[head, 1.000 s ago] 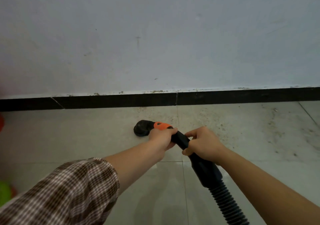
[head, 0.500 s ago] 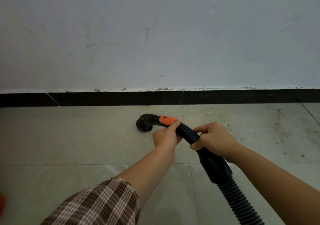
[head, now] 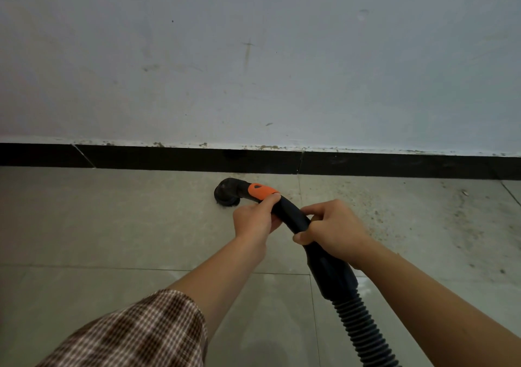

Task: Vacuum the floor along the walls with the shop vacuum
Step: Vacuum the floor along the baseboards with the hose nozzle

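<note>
Left hand (head: 255,221): fingers curled round the curved black handle tube (head: 290,215), index finger tip at the orange collar (head: 262,191).
Right hand (head: 334,230): gripping the same tube just behind the left hand, thumb wrapped beneath.
Round brush nozzle (head: 227,193): down on the tiled floor (head: 112,225), near the black baseboard (head: 169,158).
Ribbed hose (head: 361,330): runs from the tube's cuff to the bottom edge.
Dirt specks (head: 423,214): scattered right of the nozzle.
Checked sleeve (head: 141,333): on the left arm.

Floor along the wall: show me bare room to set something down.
Bare tile lies left of the brush head, between the baseboard and the checked sleeve. Right of the hose the floor is open but gritty. The left hand and right hand crowd the middle.
</note>
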